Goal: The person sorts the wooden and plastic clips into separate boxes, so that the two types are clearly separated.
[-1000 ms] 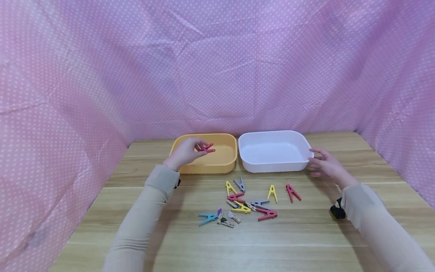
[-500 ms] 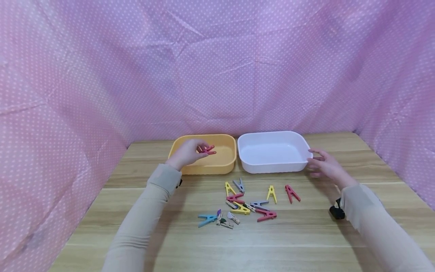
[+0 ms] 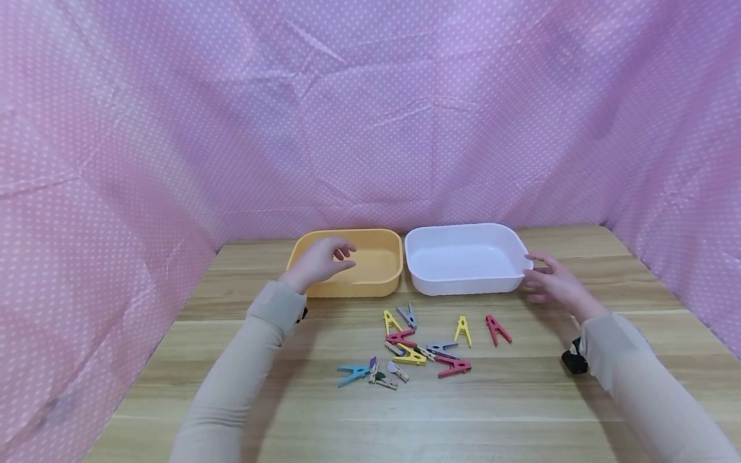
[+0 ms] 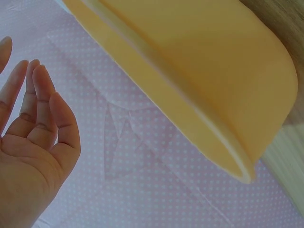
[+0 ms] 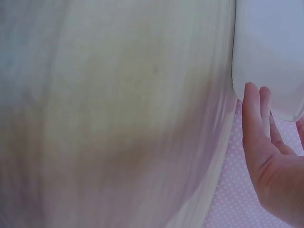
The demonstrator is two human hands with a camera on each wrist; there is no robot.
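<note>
Above the orange tray point(image 3: 382, 289) my left hand point(image 3: 321, 260) hovers with its fingers apart and nothing between them. The left wrist view shows that hand point(image 4: 35, 137) beside the tray's wall point(image 4: 223, 61), the palm bare. My right hand point(image 3: 558, 284) is at the right end of the white tray point(image 3: 469, 285), its fingertips at the wall. In the right wrist view the fingers of the right hand point(image 5: 275, 161) are extended by the white tray's corner point(image 5: 266, 61). No clothespin is visible on the parts of either tray's floor that show.
Several clothespins lie on the wooden table point(image 3: 324, 424) in front of the trays: a blue one point(image 3: 353, 373) at left, a yellow one point(image 3: 462, 328), a red one point(image 3: 496, 329) at right, and small wooden ones point(image 3: 386, 381). A pink dotted cloth point(image 3: 370, 128) hangs behind.
The red clothespin that my left hand held over the orange tray is out of its fingers and no longer visible. My right hand has stayed at the white tray.
</note>
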